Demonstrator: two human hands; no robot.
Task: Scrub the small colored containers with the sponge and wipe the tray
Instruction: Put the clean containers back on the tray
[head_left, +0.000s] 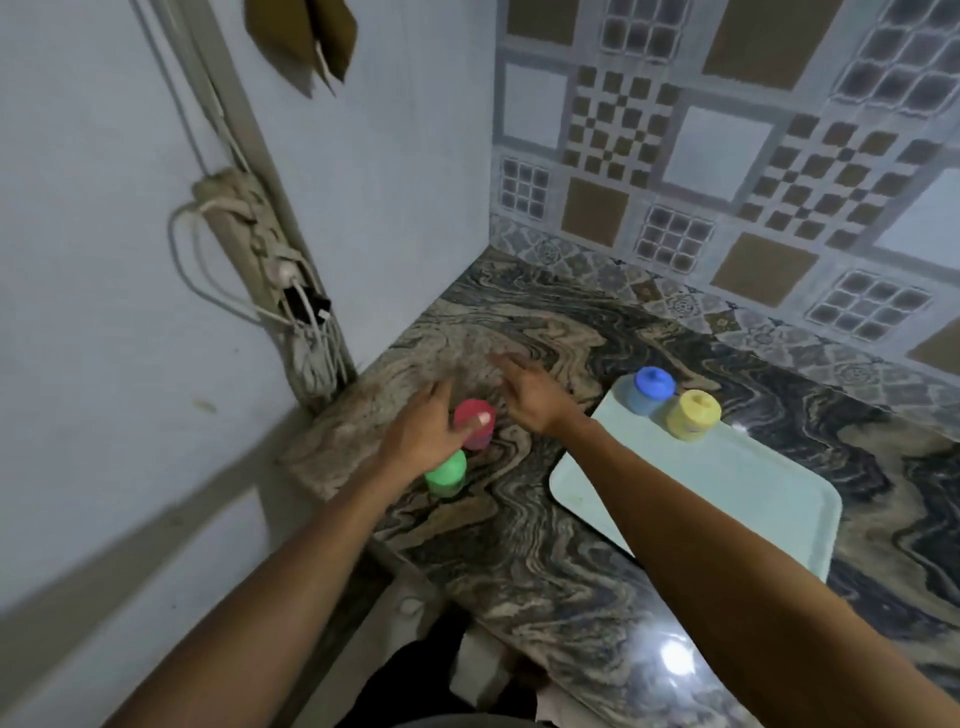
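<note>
A red container (475, 434) stands on the marbled counter with my left hand (428, 428) against it, thumb on its lid and fingers spread to its left. Just in front, a green container (448, 475) is partly covered by that hand's wrist. My right hand (530, 392) hovers open to the right of the red container, fingers pointing toward the back corner, holding nothing. A blue container (648, 391) and a yellow container (692, 414) stand at the far end of a pale green tray (727, 493). No sponge is visible.
The marbled counter (545, 545) ends at a blue wall on the left and a patterned tile wall (727, 156) behind. A power strip with cables (260, 249) hangs on the left wall beside the counter's edge. The frame is motion-blurred.
</note>
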